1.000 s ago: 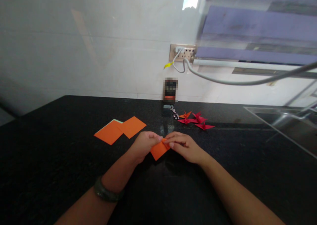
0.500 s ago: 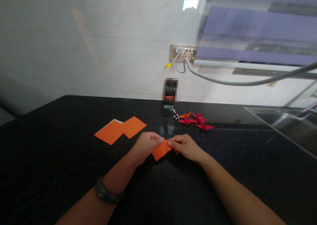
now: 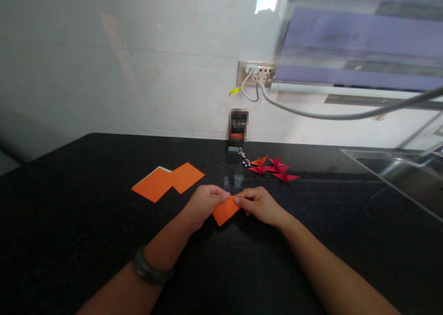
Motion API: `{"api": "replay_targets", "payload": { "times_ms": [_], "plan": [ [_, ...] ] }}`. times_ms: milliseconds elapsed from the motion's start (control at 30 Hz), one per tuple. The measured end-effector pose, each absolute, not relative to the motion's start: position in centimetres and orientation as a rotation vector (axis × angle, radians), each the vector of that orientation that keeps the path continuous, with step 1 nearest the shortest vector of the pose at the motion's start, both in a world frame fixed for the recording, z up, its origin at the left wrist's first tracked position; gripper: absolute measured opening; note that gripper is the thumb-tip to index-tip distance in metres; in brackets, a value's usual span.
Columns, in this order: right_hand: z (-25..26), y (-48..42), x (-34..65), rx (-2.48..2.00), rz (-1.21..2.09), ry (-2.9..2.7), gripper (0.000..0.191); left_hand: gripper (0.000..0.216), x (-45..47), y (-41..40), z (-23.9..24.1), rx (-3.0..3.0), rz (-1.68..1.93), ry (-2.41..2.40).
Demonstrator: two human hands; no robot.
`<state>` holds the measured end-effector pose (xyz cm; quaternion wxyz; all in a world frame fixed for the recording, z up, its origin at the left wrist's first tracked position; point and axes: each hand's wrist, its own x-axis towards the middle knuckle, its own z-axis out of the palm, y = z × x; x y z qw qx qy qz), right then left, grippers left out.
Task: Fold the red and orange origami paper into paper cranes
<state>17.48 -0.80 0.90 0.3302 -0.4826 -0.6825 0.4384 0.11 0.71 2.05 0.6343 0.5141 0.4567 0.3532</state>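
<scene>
A small folded piece of orange paper (image 3: pixel 224 212) is held between my two hands, low over the dark countertop. My left hand (image 3: pixel 205 205) pinches its upper left edge, thumb on top. On the opposite side, my right hand (image 3: pixel 259 205) grips the upper right edge between thumb and fingers. The fingers beneath the paper are mostly hidden. Beyond my right hand sit several red paper cranes (image 3: pixel 285 177) and one orange paper crane (image 3: pixel 259 161). Left of my hands lie flat orange paper sheets (image 3: pixel 152 184), with a pale green edge showing under them.
The black speckled countertop (image 3: pixel 86 222) runs back to a pale tiled wall. Against that wall stands a blurred dark box (image 3: pixel 238 125), with a patterned strap (image 3: pixel 244 158) in front. A grey cable (image 3: pixel 311 115) hangs from a wall socket (image 3: pixel 255 74). A sink edge (image 3: pixel 391 185) lies at right.
The paper between my hands has shifted slightly; a crease or flap line visible on its right part before no longer shows clearly. Both hands keep nearly the same place and grip.
</scene>
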Motion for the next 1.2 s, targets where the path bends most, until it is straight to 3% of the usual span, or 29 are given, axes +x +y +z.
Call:
{"api": "replay_targets", "payload": {
  "times_ms": [233, 567, 867, 1200],
  "plan": [
    [1.15, -0.89, 17.51, -1.302, 1.107, -1.822, 0.026, 0.031, 0.03, 0.86, 2.02, 1.301, 0.754, 1.065],
    [1.31, -1.17, 17.13, -1.219, 0.986, -1.970, 0.023, 0.017, 0.29, 0.83, 1.36, 1.530, 0.719, 1.105],
    [1.82, -1.04, 17.25, -1.271, 1.026, -1.880, 0.022, 0.026, 0.05, 0.87, 2.04, 1.655, 0.727, 1.119],
    [1.49, -1.34, 16.98, -1.227, 0.923, -1.921, 0.017, 0.018, 0.18, 0.57, 2.13, 1.889, 0.708, 1.109]
  ]
}}
